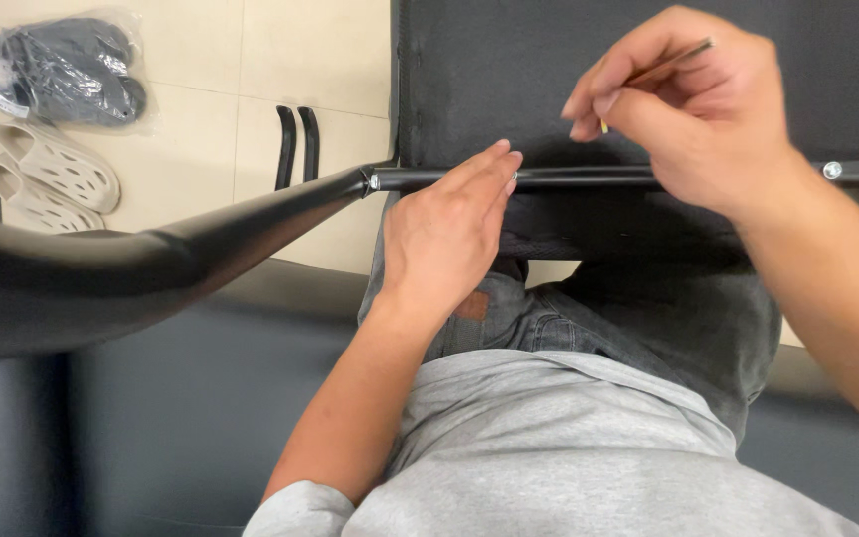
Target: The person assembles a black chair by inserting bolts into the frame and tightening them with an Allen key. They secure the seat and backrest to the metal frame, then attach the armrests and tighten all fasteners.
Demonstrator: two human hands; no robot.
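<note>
Two bare hands work at a black metal bar (589,178) that runs across the near edge of a dark fabric panel (509,70). The left hand (444,239) lies flat over the bar, fingers stretched out and held together, fingertips touching the bar and the cloth just behind it; it grips nothing. The right hand (693,109) hovers above the bar, near the left fingertips, with thumb and forefinger pinched on a thin metal rod (670,62) whose free end points up toward the far right; the other fingers are curled in loosely. A small silver bolt head (831,170) sits on the bar toward its right end, well apart from both hands. At its left end the bar meets a curved black armrest (151,259) that sweeps down to the left. Beneath the bar are the person's jeans (589,323) and grey sweatshirt (549,447). On the tiled floor (251,80), far left, lie a pair of beige clogs (47,174) and a bagged dark pair of shoes (62,70); two black curved strips (296,147) lie close to the panel's left edge.
</note>
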